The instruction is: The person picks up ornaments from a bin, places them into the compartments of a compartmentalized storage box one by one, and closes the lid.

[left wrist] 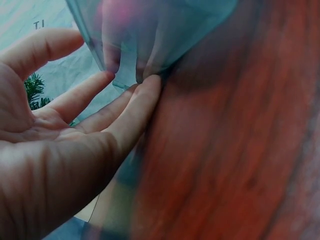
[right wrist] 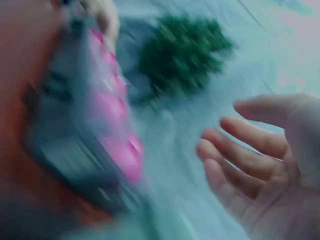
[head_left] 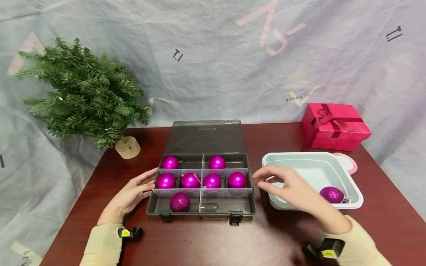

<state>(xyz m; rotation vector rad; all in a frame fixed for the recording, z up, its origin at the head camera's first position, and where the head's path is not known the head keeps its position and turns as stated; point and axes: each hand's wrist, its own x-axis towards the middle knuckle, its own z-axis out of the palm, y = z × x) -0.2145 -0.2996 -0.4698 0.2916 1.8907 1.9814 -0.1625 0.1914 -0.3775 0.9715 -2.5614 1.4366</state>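
A dark see-through divider box [head_left: 226, 212] lies on the table with its lid [head_left: 206, 138] folded back. Shiny magenta Christmas baubles [head_left: 237, 180] sit in its back and middle rows, and a glittery one [head_left: 180, 202] is in the front left compartment. The front right compartment holds nothing. My left hand [head_left: 131, 192] rests its fingertips on the box's left side; the left wrist view shows those fingers [left wrist: 95, 95] nearly straight against the wall. Between box and tub, my right hand [head_left: 289, 184] hovers holding nothing, its fingers [right wrist: 250, 155] loosely bent.
A white tub [head_left: 313, 157] on the right contains a glittery purple bauble [head_left: 331, 194]. Behind it stand a red gift box [head_left: 336, 127] and a pink-edged round piece [head_left: 347, 162]. A small Christmas tree [head_left: 90, 96] on a wooden base [head_left: 128, 147] stands back left.
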